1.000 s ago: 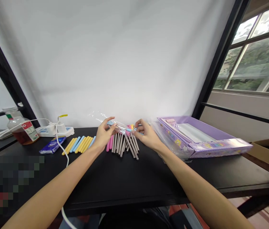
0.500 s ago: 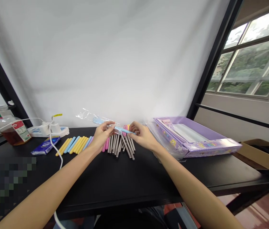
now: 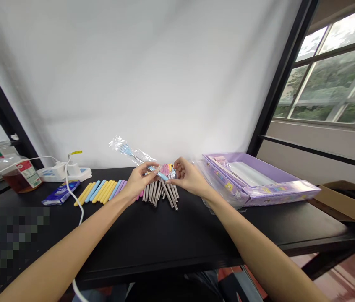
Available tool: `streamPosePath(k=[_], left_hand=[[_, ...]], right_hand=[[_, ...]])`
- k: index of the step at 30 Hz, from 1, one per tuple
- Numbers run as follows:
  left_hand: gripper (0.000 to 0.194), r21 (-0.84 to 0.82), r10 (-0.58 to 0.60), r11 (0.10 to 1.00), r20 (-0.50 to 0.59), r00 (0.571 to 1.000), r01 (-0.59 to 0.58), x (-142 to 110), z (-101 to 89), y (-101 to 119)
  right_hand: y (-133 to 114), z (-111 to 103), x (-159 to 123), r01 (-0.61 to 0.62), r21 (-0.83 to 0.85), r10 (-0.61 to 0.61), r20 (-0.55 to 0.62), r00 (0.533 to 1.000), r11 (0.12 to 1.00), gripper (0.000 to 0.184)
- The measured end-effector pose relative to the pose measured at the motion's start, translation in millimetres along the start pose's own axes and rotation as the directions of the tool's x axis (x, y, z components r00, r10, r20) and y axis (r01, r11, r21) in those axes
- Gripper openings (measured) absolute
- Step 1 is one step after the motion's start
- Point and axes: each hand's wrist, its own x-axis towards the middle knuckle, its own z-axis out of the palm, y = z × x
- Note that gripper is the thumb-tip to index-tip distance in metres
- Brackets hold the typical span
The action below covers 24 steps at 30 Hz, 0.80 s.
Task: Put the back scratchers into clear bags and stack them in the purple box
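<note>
A light-blue back scratcher (image 3: 159,173) slants between my hands, with a thin metal rod and a claw-like blue head at its upper left. Clear plastic wrapper (image 3: 116,142) surrounds the head and reaches beyond it. My left hand (image 3: 140,178) pinches the handle near its upper part. At the handle's lower end, my right hand (image 3: 187,178) closes thumb and fingers on it. Just below and behind lie several metal rods (image 3: 155,193) with pink and yellow parts (image 3: 165,169) at their far ends. A row of yellow, blue and purple handles (image 3: 103,192) lies left of them.
To the right stands an open purple box (image 3: 278,188) beside a clear plastic sheet (image 3: 218,193). At left are a blue packet (image 3: 60,193), a power strip (image 3: 83,173), a white cable (image 3: 68,184) and a bottle of dark liquid (image 3: 15,170). A cardboard box (image 3: 345,203) sits beyond the table's right end.
The back scratcher has tilted more steeply, its claw end higher and its handle end lower. A metal rod now shows between head and handle. My right hand has shifted slightly down with the handle.
</note>
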Motion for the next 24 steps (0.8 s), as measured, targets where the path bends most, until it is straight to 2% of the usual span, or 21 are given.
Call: streamPosePath(k=[7, 11, 14, 16, 18, 21, 24], left_hand=[[0.046, -0.002, 0.023, 1.0, 0.065, 0.998, -0.023, -0.7, -1.5, 0.9], [0.044, -0.026, 0.033, 0.999, 0.104, 0.994, -0.031, -0.6, -1.2, 4.6], [0.043, -0.086, 0.013, 0.996, 0.1, 0.995, -0.005, 0.6, -4.8, 6.9], [0.044, -0.125, -0.026, 0.991, 0.119, 0.992, 0.041, 0.9, -7.9, 8.3], [0.044, -0.142, -0.062, 0.986, 0.146, 0.987, 0.083, 0.2, -9.0, 9.7], [0.042, -0.132, -0.089, 0.985, 0.166, 0.982, 0.112, -2.7, -5.2, 11.2], [0.042, -0.091, -0.102, 0.988, 0.211, 0.972, 0.123, -6.3, 1.0, 11.6]], right_hand=[[0.9, 7.3, 0.4, 0.014, 0.002, -0.013, -0.063, 0.998, 1.0, 0.047], [-6.3, -1.8, -0.4, -0.017, 0.105, 0.011, 0.066, 0.998, 0.994, 0.047], [-12.9, -20.0, -1.1, 0.003, 0.25, -0.052, 0.19, 0.98, 0.968, 0.029], [-15.1, -30.1, -1.7, 0.045, 0.286, -0.109, 0.212, 0.971, 0.957, 0.021], [-14.9, -33.6, -2.3, 0.081, 0.245, -0.14, 0.233, 0.962, 0.966, 0.02], [-12.5, -27.4, -2.6, 0.128, 0.16, -0.165, 0.244, 0.956, 0.979, 0.018], [-10.9, -21.2, -1.6, 0.136, 0.17, -0.171, 0.21, 0.963, 0.976, 0.021]])
